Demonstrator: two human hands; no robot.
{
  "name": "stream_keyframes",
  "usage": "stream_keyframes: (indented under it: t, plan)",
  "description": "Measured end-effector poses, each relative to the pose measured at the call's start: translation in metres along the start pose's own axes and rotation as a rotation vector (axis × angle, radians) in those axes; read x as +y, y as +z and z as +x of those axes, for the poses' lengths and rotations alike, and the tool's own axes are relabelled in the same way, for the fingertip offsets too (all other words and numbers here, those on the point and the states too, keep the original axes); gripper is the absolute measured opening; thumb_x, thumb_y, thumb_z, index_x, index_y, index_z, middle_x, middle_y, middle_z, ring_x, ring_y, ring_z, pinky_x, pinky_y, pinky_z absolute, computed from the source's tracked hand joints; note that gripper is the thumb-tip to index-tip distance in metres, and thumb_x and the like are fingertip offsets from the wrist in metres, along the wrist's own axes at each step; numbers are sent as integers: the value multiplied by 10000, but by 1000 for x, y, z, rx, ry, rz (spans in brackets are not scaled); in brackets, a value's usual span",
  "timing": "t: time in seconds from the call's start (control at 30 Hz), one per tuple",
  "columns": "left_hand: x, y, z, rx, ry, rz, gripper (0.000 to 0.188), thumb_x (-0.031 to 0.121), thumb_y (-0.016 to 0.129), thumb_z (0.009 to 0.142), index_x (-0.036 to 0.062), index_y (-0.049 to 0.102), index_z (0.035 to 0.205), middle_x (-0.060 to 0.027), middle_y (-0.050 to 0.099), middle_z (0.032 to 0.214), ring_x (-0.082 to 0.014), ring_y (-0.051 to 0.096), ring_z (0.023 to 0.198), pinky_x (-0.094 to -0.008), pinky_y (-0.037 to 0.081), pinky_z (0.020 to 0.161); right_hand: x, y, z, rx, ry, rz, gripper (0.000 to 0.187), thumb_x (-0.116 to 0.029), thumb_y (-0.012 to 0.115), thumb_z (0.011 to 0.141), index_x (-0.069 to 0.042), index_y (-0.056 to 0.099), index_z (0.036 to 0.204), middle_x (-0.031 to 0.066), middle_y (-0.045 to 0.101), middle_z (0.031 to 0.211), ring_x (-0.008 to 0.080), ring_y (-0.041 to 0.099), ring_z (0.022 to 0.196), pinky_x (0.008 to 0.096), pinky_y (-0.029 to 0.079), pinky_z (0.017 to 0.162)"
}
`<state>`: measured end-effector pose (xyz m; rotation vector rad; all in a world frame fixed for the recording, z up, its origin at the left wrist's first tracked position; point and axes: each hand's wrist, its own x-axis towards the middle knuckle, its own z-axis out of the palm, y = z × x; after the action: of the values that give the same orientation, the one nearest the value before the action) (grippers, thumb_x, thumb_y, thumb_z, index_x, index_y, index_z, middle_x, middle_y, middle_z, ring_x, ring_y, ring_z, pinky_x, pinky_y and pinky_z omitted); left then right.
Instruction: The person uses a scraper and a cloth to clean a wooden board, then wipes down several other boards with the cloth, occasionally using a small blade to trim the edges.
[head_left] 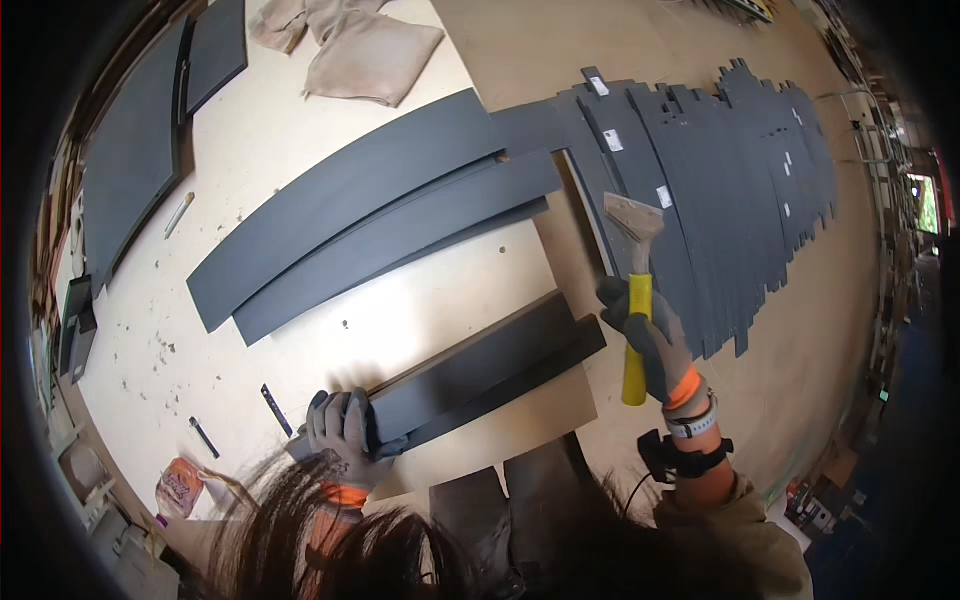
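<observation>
We worked at a pale plywood workbench (300, 130), both hands in grey knit gloves w/ orange cuffs. Our left hand (345, 425) was wrapped round the near end of a stack of long dark-grey flat panels (490, 365), fingers curled tight over its top edge & clamped on it. The stack sat at the bench's near edge, just in front of us; its long axis ran diagonally, from lower left at our left hand up toward upper right, far end pointing at the right hand.

Our right hand (645, 330) was fisted round the yellow handle of a wide-bladed scraper w/ a worn metal blade (635, 300), fingers closed firm on the grip. The tool stood nearly upright in view: handle end down toward us, blade fanned out at the top, pointing away. The blade overlapped the near edge of a fanned row of notched dark-grey strips w/ small white labels (740, 170) spread across the right side of the work surface.

Beyond the stack lay two long curved dark-grey boards (380, 220), side by side & touching, running on much the same diagonal. Crumpled tan cloth bags (365, 55) sat at the far end, approx. centre-left. A large dark-grey sheet (130, 150) lay at far left. A black strap w/ a small device (685, 460) ringed our right wrist. Whether the scraper's edge touched the strips, we could not tell.
</observation>
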<state>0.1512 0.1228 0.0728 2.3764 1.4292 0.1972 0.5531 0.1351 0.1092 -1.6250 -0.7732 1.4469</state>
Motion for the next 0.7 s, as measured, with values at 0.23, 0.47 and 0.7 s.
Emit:
stream_keyframes:
  t: [0.23,0.47,0.7]
  plan:
    - [22,5,-6,-121,-59,215,923,563,691,697,-23,396,1347,-249,464,1279,-435,454,1153,-549,336,985,-29,-18,-68,78,289,-281,312,-65,551,858,-18,487,1159,74,601,873,137,623,621,277,520,576]
    - [72,35,30,-21,-50,30,1000,529,745,621,-26,350,1353,-197,394,1393,-397,334,1318,-581,223,1074,21,10,-103,-9,256,-656,433,-202,653,836,-31,466,1187,192,628,914,252,677,667,348,534,606]
    - [75,54,46,-40,-93,83,1062,440,795,544,-28,330,1376,-176,424,1373,-348,364,1305,-545,243,1072,62,17,-109,14,1,-922,513,-280,640,832,-62,460,1260,191,617,1071,369,620,948,416,516,768]
